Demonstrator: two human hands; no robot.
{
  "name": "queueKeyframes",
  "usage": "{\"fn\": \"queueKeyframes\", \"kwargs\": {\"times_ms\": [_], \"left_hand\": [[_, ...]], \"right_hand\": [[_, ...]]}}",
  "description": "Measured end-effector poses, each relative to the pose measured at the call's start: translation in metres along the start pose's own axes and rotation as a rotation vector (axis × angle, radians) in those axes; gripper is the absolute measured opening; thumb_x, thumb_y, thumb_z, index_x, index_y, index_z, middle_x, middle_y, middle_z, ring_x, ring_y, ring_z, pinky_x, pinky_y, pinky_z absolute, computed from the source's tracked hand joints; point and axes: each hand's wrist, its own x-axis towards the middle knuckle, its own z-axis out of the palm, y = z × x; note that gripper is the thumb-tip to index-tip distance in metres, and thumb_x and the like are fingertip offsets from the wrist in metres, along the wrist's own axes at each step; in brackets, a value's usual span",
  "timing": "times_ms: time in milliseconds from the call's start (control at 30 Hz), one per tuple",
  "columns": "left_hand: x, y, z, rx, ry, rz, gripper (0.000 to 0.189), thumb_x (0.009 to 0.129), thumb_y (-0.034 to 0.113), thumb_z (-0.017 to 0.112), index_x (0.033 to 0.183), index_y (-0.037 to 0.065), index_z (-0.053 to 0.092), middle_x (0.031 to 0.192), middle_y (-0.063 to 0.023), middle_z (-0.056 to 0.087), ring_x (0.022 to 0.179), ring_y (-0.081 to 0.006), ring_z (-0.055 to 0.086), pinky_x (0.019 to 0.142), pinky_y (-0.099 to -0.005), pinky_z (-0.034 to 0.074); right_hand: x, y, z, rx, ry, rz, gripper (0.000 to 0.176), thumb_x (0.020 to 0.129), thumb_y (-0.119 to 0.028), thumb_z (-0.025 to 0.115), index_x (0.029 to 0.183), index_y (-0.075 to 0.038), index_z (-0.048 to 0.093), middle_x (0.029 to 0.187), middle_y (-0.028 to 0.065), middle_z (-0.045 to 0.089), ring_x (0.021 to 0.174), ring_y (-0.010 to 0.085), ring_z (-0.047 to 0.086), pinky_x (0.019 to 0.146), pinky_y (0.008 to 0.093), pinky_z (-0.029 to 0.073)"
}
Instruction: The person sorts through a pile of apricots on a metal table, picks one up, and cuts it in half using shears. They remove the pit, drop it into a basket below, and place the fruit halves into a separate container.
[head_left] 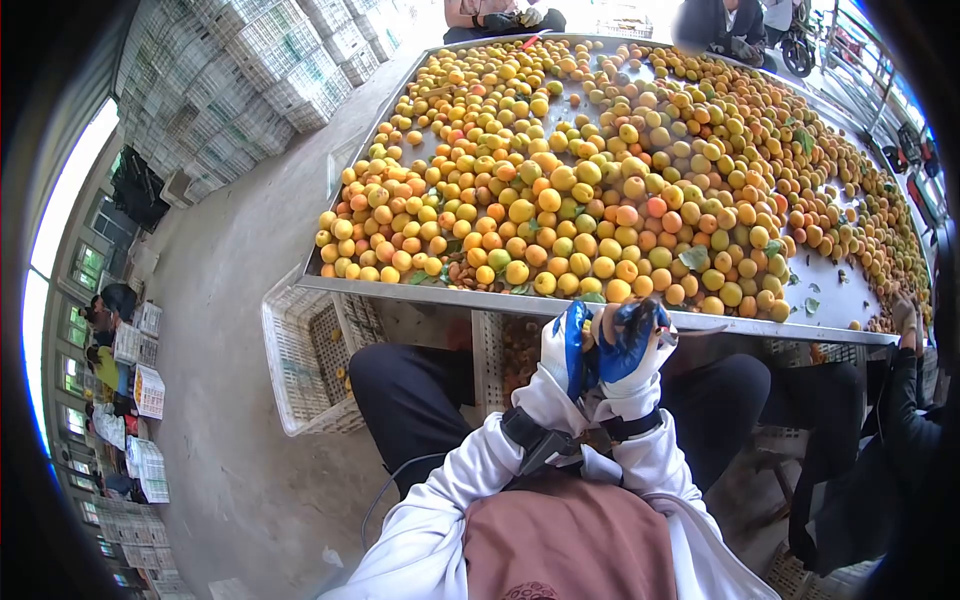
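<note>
A grey concrete floor (225,300) fills the left of the frame. White crates (260,90) are stacked high at the upper left. Along the left edge, windows (85,265) sit beside a bright strip of daylight. A long metal tabletop (420,292) runs across the upper middle, with a white crate (300,370) under its near-left corner. Metal railing (860,60) shows at the upper right.

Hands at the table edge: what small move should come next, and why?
Likely lower the fruit into the crate on the left. The left hand and right hand close together on it just short of the table rim, with the heap right ahead.
</note>
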Motion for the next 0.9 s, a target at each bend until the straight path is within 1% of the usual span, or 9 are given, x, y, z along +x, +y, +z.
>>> {"fn": "queueKeyframes", "kwargs": {"times_ms": [67,200,233,333,467,667,733,833,900], "left_hand": [[-0.002,0.009,0.006,-0.377,0.069,-0.289,0.029,0.103,0.032,0.053,0.094,0.008,0.065,0.077,0.0035,0.058,0.067,-0.0057,0.054,0.06,-0.0223,0.045],[-0.003,0.008,-0.006,-0.402,-0.085,-0.302,0.038,0.101,0.036,0.055,0.114,0.0,0.06,0.091,-0.0037,0.064,0.076,-0.0127,0.061,0.066,-0.0261,0.051],[-0.001,0.019,-0.008,-0.43,-0.103,-0.429,0.043,0.105,0.039,0.044,0.118,0.001,0.058,0.086,-0.0029,0.062,0.062,-0.0109,0.056,0.055,-0.0233,0.046],[-0.004,0.051,-0.001,-0.427,-0.119,-0.474,0.042,0.107,0.041,0.04,0.119,0.007,0.062,0.077,0.0004,0.058,0.051,-0.0089,0.048,0.046,-0.0236,0.038],[-0.007,0.051,-0.006,-0.219,-0.276,-0.327,0.039,0.107,0.033,0.04,0.132,0.007,0.056,0.09,-0.0026,0.062,0.055,-0.0074,0.052,0.049,-0.0217,0.04],[-0.008,0.039,0.002,-0.271,-0.231,-0.328,0.03,0.102,0.018,0.043,0.12,0.001,0.06,0.098,-0.0055,0.064,0.073,-0.0101,0.062,0.068,-0.0248,0.05],[-0.007,0.029,0.003,0.167,-0.253,0.195,0.025,0.103,0.02,0.045,0.112,0.003,0.062,0.095,-0.0049,0.064,0.072,-0.01,0.061,0.067,-0.0249,0.05],[-0.011,0.032,0.005,0.114,-0.166,-0.182,0.022,0.098,0.013,0.05,0.112,0.001,0.061,0.098,-0.0095,0.066,0.086,-0.0189,0.064,0.074,-0.0318,0.051],[-0.006,0.014,0.007,-0.038,-0.145,-0.19,0.021,0.101,0.021,0.051,0.106,0.004,0.061,0.093,-0.0057,0.064,0.08,-0.0138,0.061,0.071,-0.0275,0.05]], "right_hand": [[0.007,-0.002,0.002,0.283,0.039,0.024,0.037,0.098,-0.038,0.06,0.09,-0.002,0.058,0.065,0.0022,0.048,0.053,0.0143,0.045,0.048,0.0313,0.037],[0.023,-0.027,-0.001,0.401,0.064,0.093,0.037,0.105,-0.041,0.043,0.087,-0.012,0.057,0.059,-0.0051,0.033,0.048,0.0116,0.032,0.049,0.0307,0.03],[0.024,-0.033,-0.002,0.416,0.125,0.098,0.038,0.106,-0.041,0.041,0.086,-0.012,0.057,0.059,-0.0055,0.031,0.048,0.011,0.031,0.049,0.0304,0.03],[0.023,-0.04,-0.007,0.388,0.147,0.08,0.039,0.106,-0.041,0.04,0.086,-0.012,0.057,0.059,-0.0052,0.03,0.048,0.0109,0.031,0.05,0.0302,0.029],[0.019,-0.036,-0.009,0.284,0.165,0.037,0.037,0.105,-0.041,0.043,0.091,-0.012,0.06,0.06,-0.0047,0.033,0.049,0.011,0.031,0.049,0.0297,0.028],[0.021,-0.036,-0.003,0.155,0.362,0.014,0.034,0.104,-0.038,0.045,0.09,-0.01,0.058,0.063,-0.0019,0.039,0.049,0.0116,0.035,0.047,0.0284,0.031],[0.02,-0.036,-0.002,0.084,0.347,0.01,0.034,0.104,-0.038,0.046,0.089,-0.009,0.057,0.065,-0.0008,0.042,0.048,0.0122,0.036,0.045,0.0292,0.03],[0.021,-0.03,-0.001,0.073,0.406,0.006,0.037,0.104,-0.038,0.046,0.089,-0.007,0.059,0.063,0.0008,0.043,0.047,0.0138,0.036,0.044,0.0299,0.029],[0.018,-0.026,-0.01,0.112,0.343,0.017,0.035,0.104,-0.036,0.044,0.095,-0.006,0.06,0.067,0.0018,0.045,0.052,0.0152,0.04,0.048,0.0317,0.032]]}}
